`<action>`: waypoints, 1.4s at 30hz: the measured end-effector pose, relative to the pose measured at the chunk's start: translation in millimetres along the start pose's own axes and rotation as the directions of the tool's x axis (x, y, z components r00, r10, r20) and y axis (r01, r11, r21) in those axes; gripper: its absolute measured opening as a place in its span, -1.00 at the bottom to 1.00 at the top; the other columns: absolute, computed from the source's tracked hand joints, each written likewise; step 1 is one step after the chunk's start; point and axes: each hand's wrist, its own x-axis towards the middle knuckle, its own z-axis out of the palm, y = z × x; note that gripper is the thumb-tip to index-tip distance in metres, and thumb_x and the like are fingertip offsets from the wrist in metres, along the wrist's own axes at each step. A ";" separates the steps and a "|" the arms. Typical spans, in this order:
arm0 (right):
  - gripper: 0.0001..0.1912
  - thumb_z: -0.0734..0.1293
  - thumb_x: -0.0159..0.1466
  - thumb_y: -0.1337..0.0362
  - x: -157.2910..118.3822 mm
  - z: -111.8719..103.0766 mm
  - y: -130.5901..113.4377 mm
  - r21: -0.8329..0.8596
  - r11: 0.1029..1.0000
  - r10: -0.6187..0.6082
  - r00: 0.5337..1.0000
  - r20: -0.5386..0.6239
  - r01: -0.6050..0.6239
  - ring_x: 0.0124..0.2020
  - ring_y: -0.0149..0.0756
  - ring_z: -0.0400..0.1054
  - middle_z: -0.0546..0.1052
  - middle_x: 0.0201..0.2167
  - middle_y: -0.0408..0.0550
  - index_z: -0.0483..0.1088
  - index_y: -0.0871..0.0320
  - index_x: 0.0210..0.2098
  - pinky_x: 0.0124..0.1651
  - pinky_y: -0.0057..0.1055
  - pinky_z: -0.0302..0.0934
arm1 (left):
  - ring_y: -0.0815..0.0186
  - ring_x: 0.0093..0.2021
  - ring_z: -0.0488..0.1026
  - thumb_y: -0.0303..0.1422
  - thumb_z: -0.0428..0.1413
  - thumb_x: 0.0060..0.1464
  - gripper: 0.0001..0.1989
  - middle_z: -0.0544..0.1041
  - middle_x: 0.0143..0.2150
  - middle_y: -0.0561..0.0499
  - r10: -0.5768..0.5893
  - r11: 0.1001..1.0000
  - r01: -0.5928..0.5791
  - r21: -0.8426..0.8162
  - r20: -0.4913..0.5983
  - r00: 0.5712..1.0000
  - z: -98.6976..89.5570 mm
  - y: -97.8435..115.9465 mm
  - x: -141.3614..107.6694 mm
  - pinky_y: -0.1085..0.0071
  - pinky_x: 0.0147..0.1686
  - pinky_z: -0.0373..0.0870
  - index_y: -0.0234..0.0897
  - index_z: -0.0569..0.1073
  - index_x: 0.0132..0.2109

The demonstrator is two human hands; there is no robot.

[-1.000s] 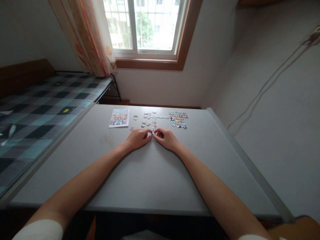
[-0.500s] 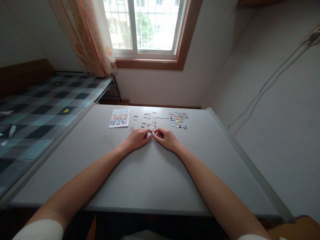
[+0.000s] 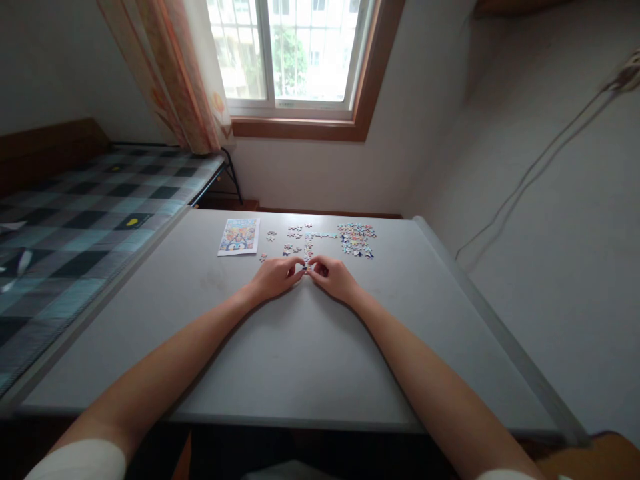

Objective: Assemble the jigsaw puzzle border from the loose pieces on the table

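the left hand point(image 3: 274, 275) and the right hand point(image 3: 336, 277) meet near the middle of the worktop point(image 3: 300, 360), at the lower end of a puzzle strip point(image 3: 308, 247). in each hand the thumb and the forefinger are bent toward each other, with narrow space at the tips. the fingers touch the end of the strip from its two sides, but the pieces there are too small and partly covered, so i cannot tell if each hand pinches one. the strip goes away from the hands, then turns to the right in a thin pale-blue row, making a corner.

right of this row is a dense group of mixed pieces point(image 3: 357, 239), lying flat. left of the strip, smaller groups of loose pieces point(image 3: 295, 233) are spread apart. farther left lies a printed picture sheet point(image 3: 239, 237), colourful, with white border. beyond the worktop are a window point(image 3: 290, 60), an orange curtain point(image 3: 173, 80) and, at left, a bed point(image 3: 100, 207) with checked cover.
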 end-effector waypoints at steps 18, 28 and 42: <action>-0.81 0.30 0.20 0.21 0.3 -0.2 -0.6 -0.023 0.999 -0.030 0.996 -0.081 0.029 -0.54 -0.45 0.18 0.38 -0.57 -0.21 0.43 0.14 -0.22 -0.37 -0.51 0.11 | 0.43 -0.54 0.39 -0.17 0.01 0.18 -0.72 0.50 -0.48 0.13 -0.033 0.999 0.032 -0.005 -0.039 0.999 -1.8 2.3 -0.2 0.51 -0.44 0.22 -0.17 0.45 -0.05; -0.81 0.30 0.20 0.22 0.2 0.1 -0.2 -0.010 0.999 -0.036 0.995 -0.093 0.035 -0.55 -0.46 0.17 0.37 -0.58 -0.23 0.42 0.15 -0.22 -0.38 -0.52 0.10 | 0.45 -0.55 0.39 -0.22 0.01 0.19 -0.74 0.51 -0.47 0.15 -0.040 0.999 0.040 0.003 -0.049 0.998 -2.3 3.5 -0.1 0.52 -0.44 0.21 -0.18 0.44 -0.05; -0.84 0.30 0.21 0.25 1.4 -8.2 3.6 -0.107 0.993 -0.068 0.993 -0.095 0.058 -0.50 -0.44 0.23 0.42 -0.51 -0.18 0.45 0.13 -0.23 -0.32 -0.48 0.14 | 0.44 -0.53 0.40 -0.20 0.00 0.20 -0.73 0.50 -0.46 0.13 -0.035 0.999 0.035 0.003 -0.050 0.998 -2.1 2.5 -0.2 0.51 -0.41 0.24 -0.19 0.44 -0.03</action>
